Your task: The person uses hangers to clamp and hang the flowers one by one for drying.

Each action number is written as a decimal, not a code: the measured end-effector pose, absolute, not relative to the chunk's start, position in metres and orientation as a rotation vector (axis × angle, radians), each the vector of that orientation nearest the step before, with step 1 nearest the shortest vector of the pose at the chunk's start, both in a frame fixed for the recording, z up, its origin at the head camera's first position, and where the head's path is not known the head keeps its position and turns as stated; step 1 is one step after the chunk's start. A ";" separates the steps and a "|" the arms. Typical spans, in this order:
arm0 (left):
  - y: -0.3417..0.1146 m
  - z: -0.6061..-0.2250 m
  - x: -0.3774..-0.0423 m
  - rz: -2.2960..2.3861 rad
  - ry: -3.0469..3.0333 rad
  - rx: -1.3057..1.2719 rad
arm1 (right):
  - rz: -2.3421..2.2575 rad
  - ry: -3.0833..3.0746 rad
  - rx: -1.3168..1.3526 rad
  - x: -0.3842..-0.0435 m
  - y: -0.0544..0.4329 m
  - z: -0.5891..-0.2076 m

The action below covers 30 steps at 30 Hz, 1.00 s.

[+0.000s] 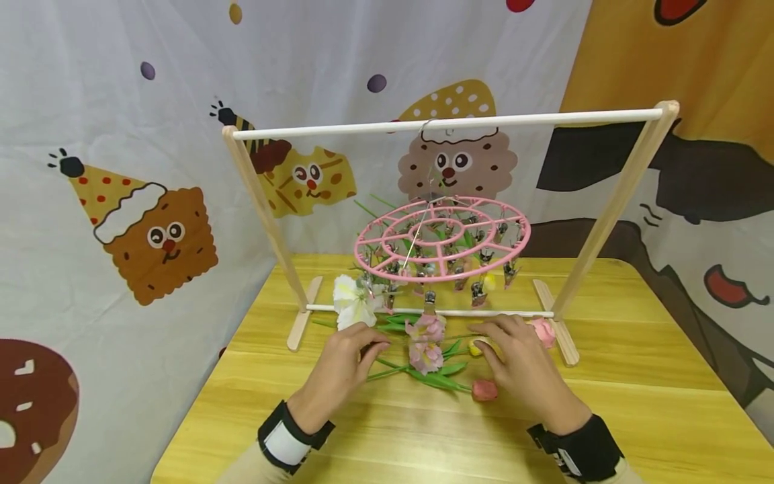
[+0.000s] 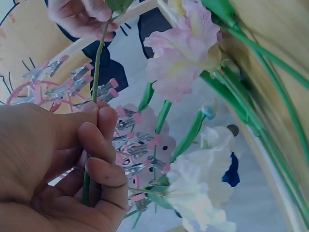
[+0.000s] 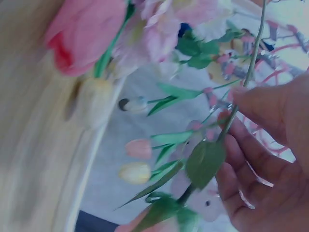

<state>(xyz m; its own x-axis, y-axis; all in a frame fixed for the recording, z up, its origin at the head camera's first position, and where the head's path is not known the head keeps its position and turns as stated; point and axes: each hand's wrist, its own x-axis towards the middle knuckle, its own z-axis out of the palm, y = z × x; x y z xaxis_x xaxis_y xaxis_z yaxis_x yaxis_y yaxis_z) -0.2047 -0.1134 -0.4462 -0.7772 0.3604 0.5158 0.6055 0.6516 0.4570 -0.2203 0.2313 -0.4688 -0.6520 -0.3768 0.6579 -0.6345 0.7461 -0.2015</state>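
Note:
Both hands hold the thin stem (image 2: 100, 63) of a pink rose (image 1: 543, 332), stretched sideways above the table. My left hand (image 1: 341, 359) pinches the stem between thumb and fingers, its other fingers curled. Farther toward the bloom, my right hand (image 1: 523, 359) pinches it near a green leaf (image 3: 206, 164). Below and between the hands lie pale pink flowers (image 1: 426, 356), a red tulip (image 1: 484, 390) and a yellow flower (image 1: 479, 346), partly hidden by the right hand. A white flower (image 1: 353, 300) is just beyond the left hand.
A pink round clip hanger (image 1: 439, 277) with several metal clips hangs from the rack's white crossbar (image 1: 338, 128). Some flowers hang from its clips. Wooden rack legs (image 1: 617, 208) stand on the wooden table (image 1: 653, 376), with a printed cloth (image 1: 290, 60) behind.

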 end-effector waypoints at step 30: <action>-0.118 -0.425 -0.208 -0.982 -2.135 -0.746 | 0.634 -2.106 0.873 -0.211 0.186 -0.438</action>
